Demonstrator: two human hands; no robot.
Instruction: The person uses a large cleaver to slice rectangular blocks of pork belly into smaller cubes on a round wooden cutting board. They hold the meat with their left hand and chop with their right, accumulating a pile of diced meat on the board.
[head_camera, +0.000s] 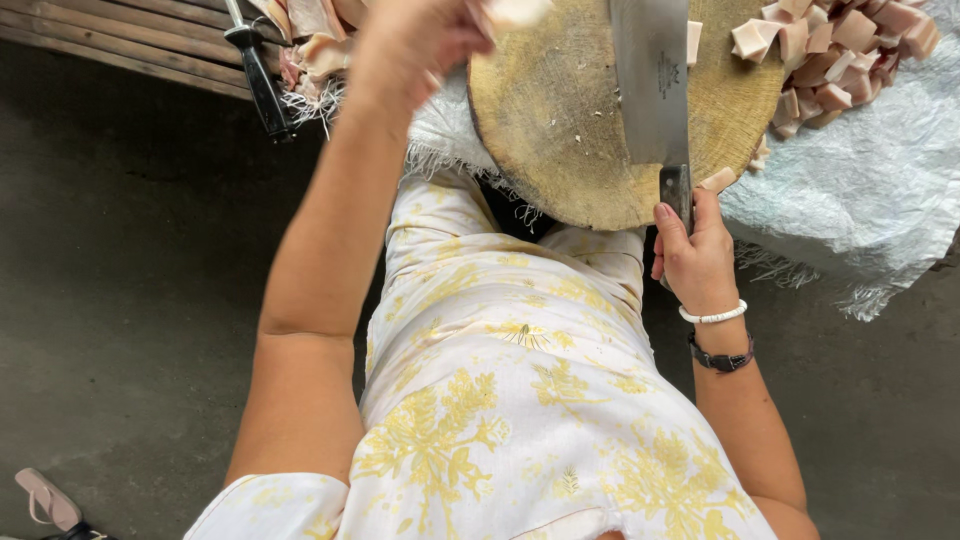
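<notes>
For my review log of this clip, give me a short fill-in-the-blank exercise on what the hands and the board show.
1. The right hand grips the handle of a broad ____ whose blade lies over the round wooden board.
2. The pile of pale pink cubes lies at the board's ____ side.
3. The left hand is raised at the board's ____ edge.
4. The black-handled knife rests on the wooden ____.

Missing words: cleaver; right; left; slats

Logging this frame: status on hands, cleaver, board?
Right hand gripping cleaver handle, blade over round wooden chopping block. Left hand holds pale piece at top edge. Cut meat cubes piled right.
</notes>
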